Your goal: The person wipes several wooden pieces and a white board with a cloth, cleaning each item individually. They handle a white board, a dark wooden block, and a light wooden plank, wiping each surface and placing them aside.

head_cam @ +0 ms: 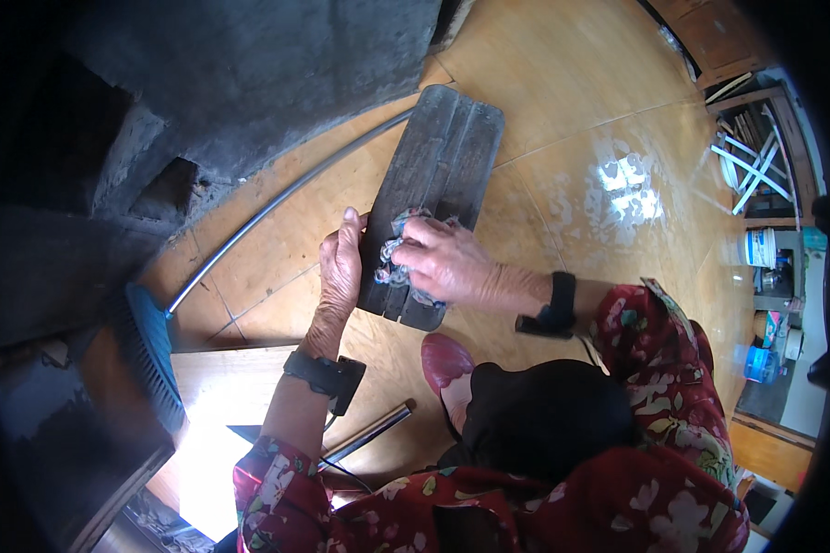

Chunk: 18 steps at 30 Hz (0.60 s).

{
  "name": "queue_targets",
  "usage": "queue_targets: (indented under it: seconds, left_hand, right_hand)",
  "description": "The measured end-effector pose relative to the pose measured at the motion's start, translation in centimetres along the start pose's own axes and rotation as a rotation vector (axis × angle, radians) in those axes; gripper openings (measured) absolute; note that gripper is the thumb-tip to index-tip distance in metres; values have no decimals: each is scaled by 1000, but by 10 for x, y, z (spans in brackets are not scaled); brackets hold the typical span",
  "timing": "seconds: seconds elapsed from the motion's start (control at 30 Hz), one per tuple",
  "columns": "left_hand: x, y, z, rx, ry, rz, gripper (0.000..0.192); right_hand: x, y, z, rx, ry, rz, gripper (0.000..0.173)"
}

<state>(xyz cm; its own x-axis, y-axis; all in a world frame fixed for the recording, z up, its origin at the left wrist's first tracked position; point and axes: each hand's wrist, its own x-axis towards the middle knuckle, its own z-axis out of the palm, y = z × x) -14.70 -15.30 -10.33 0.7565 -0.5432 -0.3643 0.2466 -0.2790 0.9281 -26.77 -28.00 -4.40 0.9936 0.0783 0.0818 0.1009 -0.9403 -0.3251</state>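
A dark, weathered wooden board (443,152) with rounded corners and lengthwise grooves slants across the middle of the view. My left hand (342,259) grips its left edge, thumb up along the side and the fingers partly hidden. Against the board's lower face my right hand (446,259) presses a crumpled, patterned cloth or rag (395,252); part of the wad lies under the fingers. The board's lower end is above a red shoe (446,359) on my foot.
A blue broom (149,345) with a curved metal handle (290,186) lies left, beside a dark sooty structure (283,83). Below is a metal tube (370,435). Wet patches (615,180) shine on the tiled floor, and shelves with a white bucket (759,247) stand right.
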Motion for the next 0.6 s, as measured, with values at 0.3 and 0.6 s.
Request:
queue_targets:
  seconds: [0.3,0.6]
  left_hand:
    - [-2,12,6,169,83,203,58]
    - [8,1,4,-164,-75,-144,89]
  right_hand:
    - [71,157,-53,166,475,514,17]
    - [72,115,2,2,356,214,27]
